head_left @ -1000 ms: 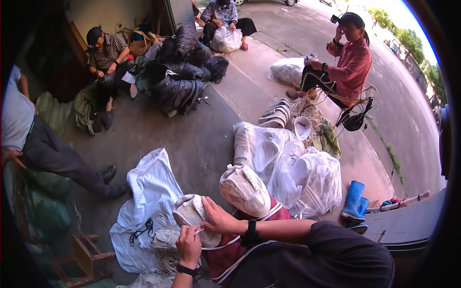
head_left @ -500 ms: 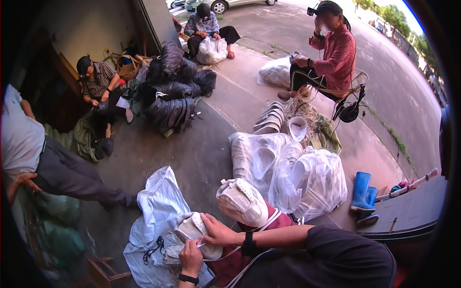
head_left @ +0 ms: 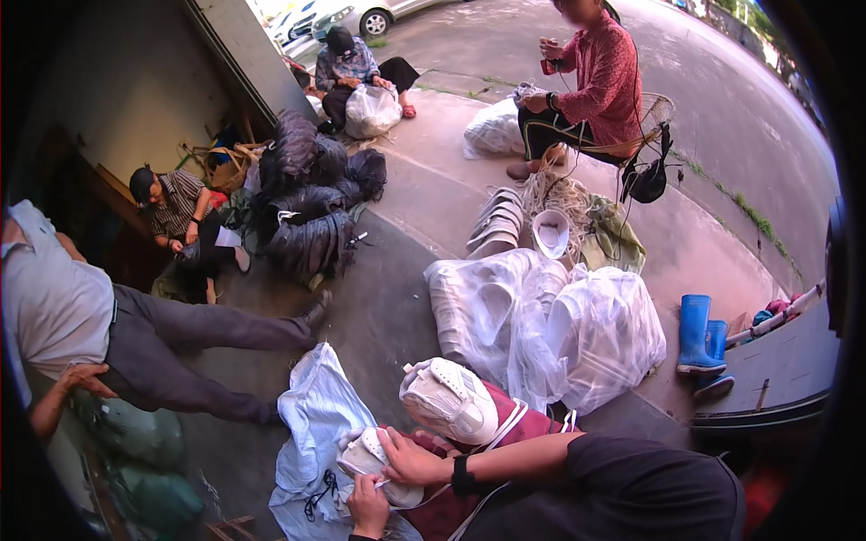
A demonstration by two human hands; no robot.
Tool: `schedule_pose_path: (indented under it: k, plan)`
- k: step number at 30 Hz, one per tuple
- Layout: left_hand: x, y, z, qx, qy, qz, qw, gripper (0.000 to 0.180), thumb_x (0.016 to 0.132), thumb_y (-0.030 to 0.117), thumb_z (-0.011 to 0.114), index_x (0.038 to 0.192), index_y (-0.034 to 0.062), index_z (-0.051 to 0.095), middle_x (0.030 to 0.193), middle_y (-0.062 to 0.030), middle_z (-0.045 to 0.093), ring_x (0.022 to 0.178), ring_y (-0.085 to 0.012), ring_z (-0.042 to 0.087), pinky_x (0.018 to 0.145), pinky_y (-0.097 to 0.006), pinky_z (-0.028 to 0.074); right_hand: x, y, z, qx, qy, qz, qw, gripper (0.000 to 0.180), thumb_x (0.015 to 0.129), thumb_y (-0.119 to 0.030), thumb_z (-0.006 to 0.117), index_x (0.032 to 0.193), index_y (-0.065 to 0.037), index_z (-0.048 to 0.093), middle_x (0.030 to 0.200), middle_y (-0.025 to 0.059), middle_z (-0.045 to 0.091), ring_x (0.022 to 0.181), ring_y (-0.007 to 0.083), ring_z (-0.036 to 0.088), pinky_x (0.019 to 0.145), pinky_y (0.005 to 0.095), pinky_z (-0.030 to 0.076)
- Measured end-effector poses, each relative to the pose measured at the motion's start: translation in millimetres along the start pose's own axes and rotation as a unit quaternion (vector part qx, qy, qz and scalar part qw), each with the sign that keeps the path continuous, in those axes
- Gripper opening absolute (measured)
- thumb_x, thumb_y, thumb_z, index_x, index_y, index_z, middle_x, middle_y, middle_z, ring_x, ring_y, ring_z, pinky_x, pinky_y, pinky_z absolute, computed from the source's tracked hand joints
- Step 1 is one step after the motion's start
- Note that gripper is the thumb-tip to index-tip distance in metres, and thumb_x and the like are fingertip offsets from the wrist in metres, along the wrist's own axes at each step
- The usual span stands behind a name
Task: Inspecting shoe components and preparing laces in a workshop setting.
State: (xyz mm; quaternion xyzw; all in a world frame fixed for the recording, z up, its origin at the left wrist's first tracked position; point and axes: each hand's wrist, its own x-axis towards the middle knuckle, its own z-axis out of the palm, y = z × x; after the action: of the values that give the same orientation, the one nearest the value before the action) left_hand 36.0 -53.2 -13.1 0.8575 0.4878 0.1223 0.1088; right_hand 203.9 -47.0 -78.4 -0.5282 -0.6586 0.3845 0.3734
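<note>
On my lap lies a pale off-white shoe upper (head_left: 361, 451) with punched eyelets. My right hand (head_left: 417, 462) grips it from above, fingers closed over its edge. My left hand (head_left: 368, 505), just below, pinches a thin white strip (head_left: 382, 484) like a shoelace against the upper's near side. A second off-white shoe upper (head_left: 449, 401) stands beside them on the dark red cloth (head_left: 505, 410) over my leg. White laces (head_left: 514, 417) trail across this cloth. My fingertips partly hide the spot where the strip meets the upper.
A pale blue sheet (head_left: 311, 401) spreads on the floor to my left. Plastic-wrapped stacks of uppers (head_left: 604, 329) stand ahead, blue boots (head_left: 696, 338) at right. Black bundles (head_left: 302, 234) lie farther off. Several people sit around; one person's legs (head_left: 198, 338) stretch nearby at left.
The view has shifted a little. At left, the nearby person's legs are now spread apart, one foot farther forward. The seated person in red has lowered a raised hand. My hands keep nearly the same hold.
</note>
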Motion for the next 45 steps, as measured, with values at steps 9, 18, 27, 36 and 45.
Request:
schedule_pose_path:
  k: [9, 18, 27, 36, 45]
  plan:
    - [-7, -14, 11, 0.094, -0.017, 0.053, 0.994, 0.015, 0.085, 0.010, 0.058, 0.099, 0.0036, 0.056, 0.090, -0.0169, 0.059, 0.074, -0.0370, 0.061, 0.063, -0.045, 0.048, 0, 5, -14, 0.016, -0.005, -0.007, 1.000, 0.076, 0.088, -0.025, 0.058, 0.139, 0.013, 0.016, 0.134, 0.0367, 0.031, 0.112, 0.0489, 0.050, 0.097, 0.0458, 0.043]
    - [-6, 14, 7, 0.111, 0.035, 0.061, 0.991, 0.025, 0.081, 0.007, 0.058, 0.106, 0.0007, 0.061, 0.102, -0.0205, 0.061, 0.085, -0.0385, 0.061, 0.071, -0.046, 0.050, -1, 13, -18, 0.025, 0.012, -0.022, 0.999, 0.074, 0.089, -0.024, 0.056, 0.139, 0.013, 0.015, 0.134, 0.0386, 0.029, 0.112, 0.0508, 0.049, 0.099, 0.0466, 0.042]
    - [-15, -7, 21, 0.122, 0.037, 0.072, 0.989, 0.028, 0.080, 0.004, 0.055, 0.107, 0.0010, 0.061, 0.102, -0.0201, 0.061, 0.086, -0.0378, 0.061, 0.073, -0.046, 0.051, -1, 12, -16, 0.038, -0.001, -0.019, 0.999, 0.074, 0.090, -0.026, 0.054, 0.140, 0.012, 0.016, 0.134, 0.0422, 0.029, 0.109, 0.0540, 0.050, 0.097, 0.0510, 0.042]
    - [-10, -5, 8, 0.140, 0.012, 0.100, 0.985, 0.027, 0.080, 0.004, 0.051, 0.105, 0.0024, 0.060, 0.096, -0.0181, 0.061, 0.083, -0.0372, 0.060, 0.069, -0.045, 0.051, -2, 10, -12, 0.016, -0.039, 0.000, 0.999, 0.074, 0.090, -0.025, 0.055, 0.139, 0.013, 0.014, 0.135, 0.0397, 0.028, 0.113, 0.0515, 0.049, 0.100, 0.0474, 0.041]
    - [-14, -9, 14, 0.074, 0.027, 0.046, 0.996, 0.019, 0.085, 0.005, 0.052, 0.102, 0.0029, 0.060, 0.093, -0.0167, 0.061, 0.083, -0.0372, 0.060, 0.070, -0.045, 0.050, -2, 7, -12, 0.043, -0.038, -0.015, 0.998, 0.072, 0.090, -0.023, 0.051, 0.139, 0.013, 0.013, 0.133, 0.0413, 0.029, 0.110, 0.0544, 0.050, 0.099, 0.0511, 0.041]
